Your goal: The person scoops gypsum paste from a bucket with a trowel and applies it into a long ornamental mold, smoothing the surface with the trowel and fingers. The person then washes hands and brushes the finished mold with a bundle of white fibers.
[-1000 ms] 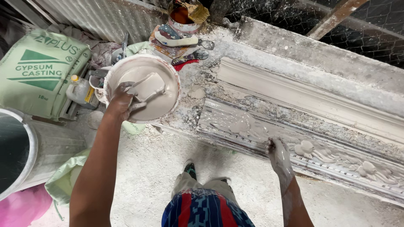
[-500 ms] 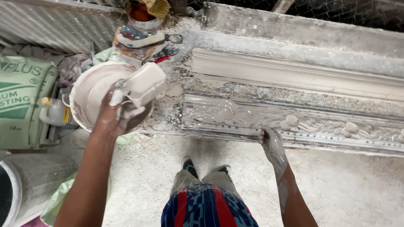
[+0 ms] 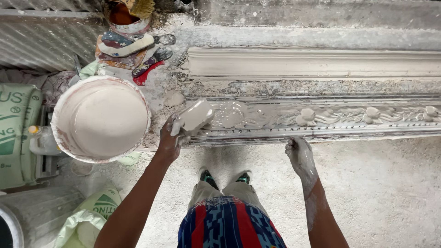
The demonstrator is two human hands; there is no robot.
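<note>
The left hand [image 3: 170,140] has left the plaster bucket [image 3: 101,118] and now sits at centre frame, closed around a small plaster-coated cup [image 3: 195,115]. One second ago the same hand held the cup inside the bucket, so the cup now reads as loaded, and wet plaster is being laid into the near mould. The cup tilts over the left end of the ornamental cornice mould [image 3: 321,118], its mouth just beside a glossy wet patch (fresh plaster, by the look of it).

The right hand [image 3: 299,154] rests on the front edge of the same mould, lower centre-right, fingers curled loosely and holding nothing; it is coated in white plaster. It has kept this contact through the interval.

The bucket stands at left of frame, just beside the left hand, nearly full. A plain cornice casting [image 3: 312,63] lies behind the mould on the tabletop [image 3: 321,25]. Green gypsum sacks [image 3: 16,133] occupy the far left.
</note>
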